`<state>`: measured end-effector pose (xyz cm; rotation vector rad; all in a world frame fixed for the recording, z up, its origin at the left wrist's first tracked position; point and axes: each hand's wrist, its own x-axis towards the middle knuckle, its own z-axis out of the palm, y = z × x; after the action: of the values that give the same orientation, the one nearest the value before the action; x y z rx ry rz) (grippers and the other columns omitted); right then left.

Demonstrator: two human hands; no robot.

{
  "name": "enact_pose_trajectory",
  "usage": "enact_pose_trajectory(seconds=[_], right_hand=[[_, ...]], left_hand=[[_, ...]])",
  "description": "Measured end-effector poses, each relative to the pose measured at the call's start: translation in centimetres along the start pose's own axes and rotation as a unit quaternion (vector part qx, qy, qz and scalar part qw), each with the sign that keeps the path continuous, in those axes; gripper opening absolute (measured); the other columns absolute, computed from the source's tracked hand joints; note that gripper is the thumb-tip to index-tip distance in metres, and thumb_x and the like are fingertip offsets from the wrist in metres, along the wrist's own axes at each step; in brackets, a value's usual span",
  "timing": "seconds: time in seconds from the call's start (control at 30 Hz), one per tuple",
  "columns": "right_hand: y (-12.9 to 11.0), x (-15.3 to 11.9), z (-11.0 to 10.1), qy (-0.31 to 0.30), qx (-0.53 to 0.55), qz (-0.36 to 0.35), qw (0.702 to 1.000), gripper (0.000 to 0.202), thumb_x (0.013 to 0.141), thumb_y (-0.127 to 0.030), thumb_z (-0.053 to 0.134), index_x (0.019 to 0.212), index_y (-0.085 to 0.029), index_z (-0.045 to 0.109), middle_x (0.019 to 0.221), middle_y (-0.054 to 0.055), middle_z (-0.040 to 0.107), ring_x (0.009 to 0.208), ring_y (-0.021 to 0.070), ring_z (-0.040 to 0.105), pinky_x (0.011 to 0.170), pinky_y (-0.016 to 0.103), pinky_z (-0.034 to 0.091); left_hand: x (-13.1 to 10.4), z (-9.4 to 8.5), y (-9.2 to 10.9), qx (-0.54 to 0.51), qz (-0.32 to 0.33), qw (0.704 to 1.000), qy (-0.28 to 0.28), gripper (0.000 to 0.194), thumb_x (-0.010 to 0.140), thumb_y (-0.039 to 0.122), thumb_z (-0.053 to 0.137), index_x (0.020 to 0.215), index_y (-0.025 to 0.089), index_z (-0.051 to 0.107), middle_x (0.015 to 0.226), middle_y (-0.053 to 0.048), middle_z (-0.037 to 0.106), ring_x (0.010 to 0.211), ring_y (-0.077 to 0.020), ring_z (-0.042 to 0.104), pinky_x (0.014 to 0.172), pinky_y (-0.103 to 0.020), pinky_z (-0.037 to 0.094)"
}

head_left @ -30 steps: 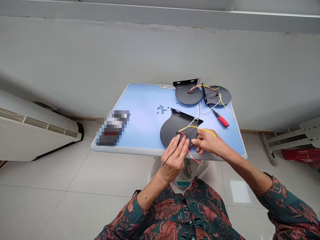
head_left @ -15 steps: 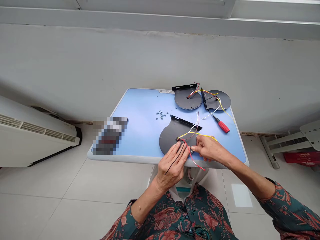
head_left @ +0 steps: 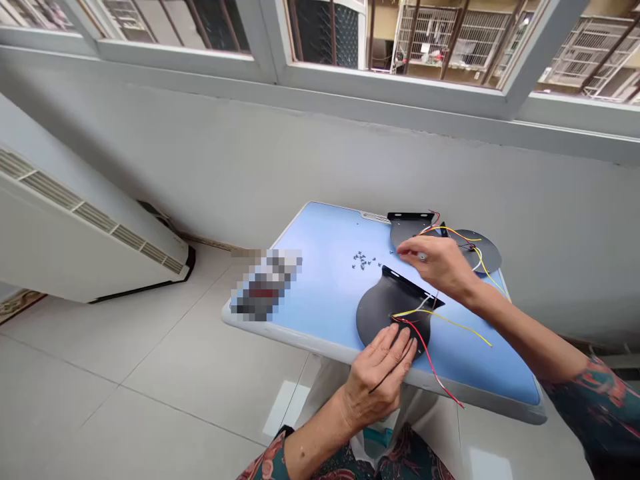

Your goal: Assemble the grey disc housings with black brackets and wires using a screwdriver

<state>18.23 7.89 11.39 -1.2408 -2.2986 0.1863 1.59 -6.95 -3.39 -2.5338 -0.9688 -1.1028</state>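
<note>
Fingers: on the left hand [head_left: 376, 383], they are lying flat and close together on the near plate [head_left: 375, 310]; on the right hand [head_left: 443, 263], they are bunching narrowly over the tabletop [head_left: 325, 280], and I cannot tell whether they are holding anything.
Blurred item [head_left: 267, 290]: sitting at the left end, pixelated beyond recognition.
Screws [head_left: 361, 261]: lying scattered beyond the near plate.
Near plate: resting by the near edge, its black wire [head_left: 385, 382] crossing the left hand.
Red wire [head_left: 429, 359]: trailing right and near.
Far plates [head_left: 490, 253]: lying far right, partly hiding behind the right hand.
</note>
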Motion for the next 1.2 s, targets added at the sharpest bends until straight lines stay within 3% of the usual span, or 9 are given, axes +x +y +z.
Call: enact_pose_trajectory(seconds=[0.1,0.2,0.33,0.53,1.0,1.1,1.2], right_hand=[[-1.2,3.9,3.8,-0.129,-0.078,-0.031,0.988,0.019,0.092,-0.016,0.062,0.096,-0.023,0.079,0.098,0.005,0.079,0.094,0.0184,0.068,0.076,0.028,0.044],[-1.8,6.0,6.0,-0.223,-0.159,-0.04,0.961,0.024,0.095,-0.018,0.06,0.106,-0.024,0.079,0.101,0.007,0.078,0.101,0.0207,0.067,0.074,0.028,0.04],[-1.9,6.8,7.2,-0.245,-0.196,-0.008,0.95,0.029,0.093,-0.014,0.058,0.111,-0.022,0.079,0.1,0.01,0.078,0.095,0.0222,0.068,0.069,0.029,0.037],[-1.4,6.8,8.0,-0.257,-0.188,0.008,0.948,0.024,0.09,-0.014,0.062,0.104,-0.024,0.079,0.1,0.005,0.079,0.095,0.0195,0.068,0.067,0.027,0.036],[-1.8,7.0,8.3,-0.22,-0.153,0.015,0.963,0.024,0.087,-0.01,0.057,0.095,-0.017,0.078,0.093,0.011,0.077,0.09,0.0207,0.066,0.07,0.029,0.037],[-1.9,6.5,6.3,-0.163,-0.114,0.025,0.98,0.027,0.089,-0.011,0.053,0.099,-0.015,0.077,0.088,0.009,0.076,0.082,0.0171,0.064,0.072,0.027,0.039],[-2.2,3.8,2.1,-0.023,0.003,0.024,0.999,0.023,0.086,-0.011,0.054,0.092,-0.015,0.075,0.082,0.004,0.074,0.074,0.0132,0.062,0.074,0.026,0.045]], left_hand=[[0.0,0.0,0.0,-0.001,0.002,1.0,-0.004,0.055,0.088,0.007,0.04,0.139,0.002,0.061,0.148,-0.017,0.058,0.148,-0.032,0.042,0.116,-0.045,0.05],[0.0,0.2,0.0,0.001,0.005,1.0,-0.006,0.054,0.09,0.009,0.038,0.139,0.001,0.06,0.147,-0.019,0.058,0.146,-0.0341,0.045,0.115,-0.046,0.05],[-0.2,0.4,0.0,0.005,0.008,1.0,-0.008,0.054,0.093,0.01,0.036,0.14,0.001,0.06,0.149,-0.02,0.056,0.144,-0.0355,0.047,0.116,-0.047,0.048],[-0.3,0.5,0.1,0.008,0.009,1.0,-0.011,0.055,0.094,0.011,0.036,0.144,0.0,0.056,0.155,-0.022,0.048,0.146,-0.0353,0.045,0.12,-0.049,0.044],[-0.2,0.3,0.0,-0.015,-0.003,1.0,0.003,0.055,0.09,0.01,0.038,0.14,0.0,0.059,0.149,-0.02,0.056,0.148,-0.034,0.041,0.118,-0.047,0.047],[-0.2,0.3,-0.1,-0.026,-0.005,1.0,0.013,0.054,0.089,0.008,0.039,0.139,0.001,0.06,0.146,-0.019,0.059,0.149,-0.0322,0.04,0.118,-0.046,0.048],[-0.3,0.5,-0.2,-0.033,-0.009,0.999,0.019,0.055,0.088,0.006,0.041,0.141,0.002,0.058,0.147,-0.017,0.059,0.151,-0.0301,0.038,0.119,-0.047,0.047]])
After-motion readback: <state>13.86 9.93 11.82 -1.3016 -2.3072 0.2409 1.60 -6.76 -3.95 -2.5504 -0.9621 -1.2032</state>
